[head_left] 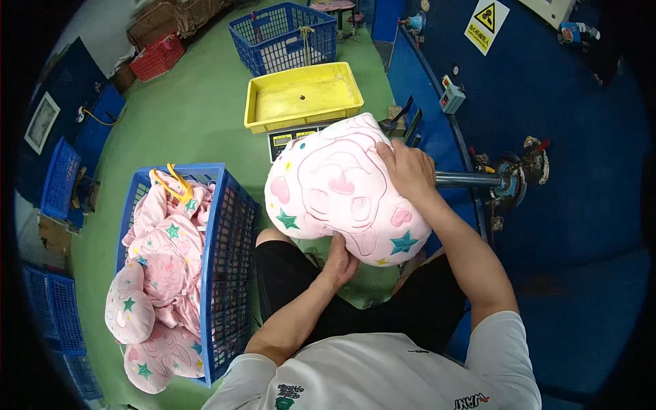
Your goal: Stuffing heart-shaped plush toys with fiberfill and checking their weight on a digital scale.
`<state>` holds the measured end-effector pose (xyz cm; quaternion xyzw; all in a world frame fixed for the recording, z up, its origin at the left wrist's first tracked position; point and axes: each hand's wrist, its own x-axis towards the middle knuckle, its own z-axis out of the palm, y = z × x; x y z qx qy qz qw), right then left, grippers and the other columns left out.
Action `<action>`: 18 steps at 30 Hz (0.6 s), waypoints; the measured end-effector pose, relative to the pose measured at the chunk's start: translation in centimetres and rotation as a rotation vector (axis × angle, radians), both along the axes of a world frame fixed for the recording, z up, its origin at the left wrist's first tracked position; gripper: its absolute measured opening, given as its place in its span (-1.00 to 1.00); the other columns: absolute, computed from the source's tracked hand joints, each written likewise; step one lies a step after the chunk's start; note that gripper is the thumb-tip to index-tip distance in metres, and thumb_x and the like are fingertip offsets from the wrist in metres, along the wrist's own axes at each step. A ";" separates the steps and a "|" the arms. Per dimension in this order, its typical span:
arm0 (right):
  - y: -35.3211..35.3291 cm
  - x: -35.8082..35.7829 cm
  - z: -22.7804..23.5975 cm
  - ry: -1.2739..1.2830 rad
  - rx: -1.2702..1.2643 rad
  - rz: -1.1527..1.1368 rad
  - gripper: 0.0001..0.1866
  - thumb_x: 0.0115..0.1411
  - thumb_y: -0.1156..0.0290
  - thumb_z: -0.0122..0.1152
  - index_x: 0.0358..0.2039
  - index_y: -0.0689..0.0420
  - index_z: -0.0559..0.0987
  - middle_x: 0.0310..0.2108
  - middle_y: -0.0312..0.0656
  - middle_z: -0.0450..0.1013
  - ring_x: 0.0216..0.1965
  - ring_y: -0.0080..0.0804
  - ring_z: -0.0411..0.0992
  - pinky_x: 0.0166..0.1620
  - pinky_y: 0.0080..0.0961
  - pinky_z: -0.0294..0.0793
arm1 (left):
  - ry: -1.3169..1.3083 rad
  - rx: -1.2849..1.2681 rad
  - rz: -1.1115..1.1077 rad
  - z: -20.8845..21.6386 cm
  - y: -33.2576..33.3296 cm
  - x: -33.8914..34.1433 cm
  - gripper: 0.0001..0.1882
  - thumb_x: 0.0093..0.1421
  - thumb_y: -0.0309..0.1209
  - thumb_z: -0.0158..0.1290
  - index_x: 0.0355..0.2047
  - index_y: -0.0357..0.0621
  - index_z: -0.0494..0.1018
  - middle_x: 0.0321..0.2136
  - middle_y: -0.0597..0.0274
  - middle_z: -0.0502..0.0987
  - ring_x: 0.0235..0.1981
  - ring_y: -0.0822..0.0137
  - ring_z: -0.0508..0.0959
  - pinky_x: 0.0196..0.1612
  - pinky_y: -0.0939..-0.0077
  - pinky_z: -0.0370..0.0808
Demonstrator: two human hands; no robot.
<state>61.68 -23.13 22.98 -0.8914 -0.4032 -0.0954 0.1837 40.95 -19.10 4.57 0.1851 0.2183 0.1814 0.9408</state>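
Note:
A plump pale-pink plush pillow (331, 195) with an embroidered face, hearts and teal stars hangs tilted above my lap. My right hand (410, 169) grips its upper right edge, right by the end of a metal tube (468, 179) that juts from the blue machine. Whether the tube enters the pillow is hidden behind that hand. At the pillow's lower edge, my left hand (339, 263) holds on with the thumb on top and the other fingers mostly out of sight.
On my left stands a blue basket (220, 205) heaped with limp pink covers (167, 236) and rounder pink pieces at its near end. Ahead, a yellow tray (324, 96) rests on a scale (281, 139), with a blue crate (287, 51) behind. The machine's blue panel (574, 205) walls the right side.

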 end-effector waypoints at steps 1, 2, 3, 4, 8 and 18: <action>0.0 -0.1 -0.1 -0.004 0.024 -0.029 -0.35 0.42 -0.14 -0.18 -0.45 0.24 0.51 -0.56 0.12 0.55 -0.54 0.21 0.51 -0.41 0.05 0.46 | 0.010 -0.060 0.044 0.6 0.2 0.6 -0.26 0.36 0.07 0.04 0.27 -0.30 0.22 0.14 -0.03 0.40 0.15 0.11 0.43 0.22 0.29 0.41; 0.1 0.1 -0.1 -0.010 0.049 -0.057 -0.35 0.43 -0.12 -0.18 -0.46 0.24 0.51 -0.56 0.13 0.55 -0.54 0.21 0.51 -0.41 0.05 0.46 | 0.005 -0.059 0.045 1.5 1.3 1.1 -0.26 0.36 0.07 0.04 0.27 -0.30 0.22 0.14 -0.03 0.40 0.15 0.11 0.43 0.22 0.29 0.41; 0.0 0.2 -0.2 -0.015 0.073 -0.087 -0.36 0.44 -0.10 -0.18 -0.46 0.24 0.51 -0.56 0.14 0.55 -0.54 0.21 0.51 -0.41 0.06 0.46 | 0.055 0.118 0.027 2.7 3.1 1.2 -0.32 0.36 -0.06 0.04 0.24 -0.39 0.23 0.09 -0.11 0.43 0.08 0.10 0.48 0.12 0.33 0.49; -0.2 0.3 -0.1 -0.019 0.097 -0.117 -0.37 0.44 -0.08 -0.19 -0.47 0.25 0.52 -0.56 0.14 0.55 -0.54 0.22 0.51 -0.41 0.07 0.46 | 0.104 0.297 0.009 3.9 5.0 1.5 -0.38 0.37 -0.18 0.03 0.22 -0.47 0.23 0.04 -0.18 0.47 0.02 0.09 0.53 0.02 0.36 0.56; -0.1 -0.6 0.1 -0.012 0.075 -0.141 -0.40 0.45 -0.02 -0.19 -0.46 0.26 0.52 -0.57 0.16 0.54 -0.56 0.21 0.50 -0.42 0.07 0.46 | 0.218 0.567 -0.014 9.2 12.5 2.1 -0.38 0.28 -0.33 0.10 0.20 -0.57 0.23 0.01 -0.29 0.49 -0.08 0.05 0.60 -0.10 0.40 0.62; -0.7 0.5 -1.1 -0.059 0.109 -0.080 -0.44 0.46 0.04 -0.19 -0.44 0.26 0.54 -0.58 0.16 0.53 -0.60 0.20 0.47 -0.46 0.01 0.44 | 0.067 0.932 -0.308 18.3 18.6 3.6 -0.19 0.09 -0.32 0.30 0.23 -0.53 0.21 0.02 -0.34 0.49 -0.07 -0.01 0.62 -0.06 0.38 0.64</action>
